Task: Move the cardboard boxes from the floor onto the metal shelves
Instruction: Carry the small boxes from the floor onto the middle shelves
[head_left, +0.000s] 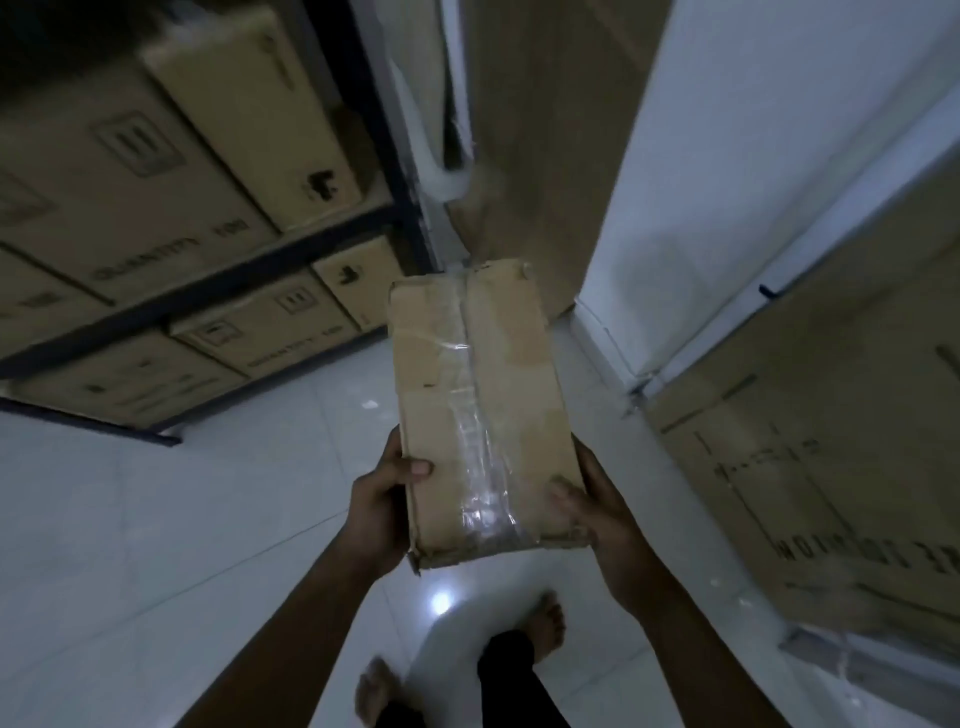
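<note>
A small brown cardboard box sealed with clear tape (480, 410) is up off the white tiled floor (156, 519), its near end clasped between the left hand (382, 512) and the right hand (605, 512). The dark metal shelves (218, 291) to the left already hold several printed cartons (130, 171), so I'd say this one is mid-carry, not yet shelved; a large carton (831, 467) stands on the right

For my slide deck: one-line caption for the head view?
Both hands, left hand and right hand, carry a taped cardboard box toward stocked metal shelves.
</note>
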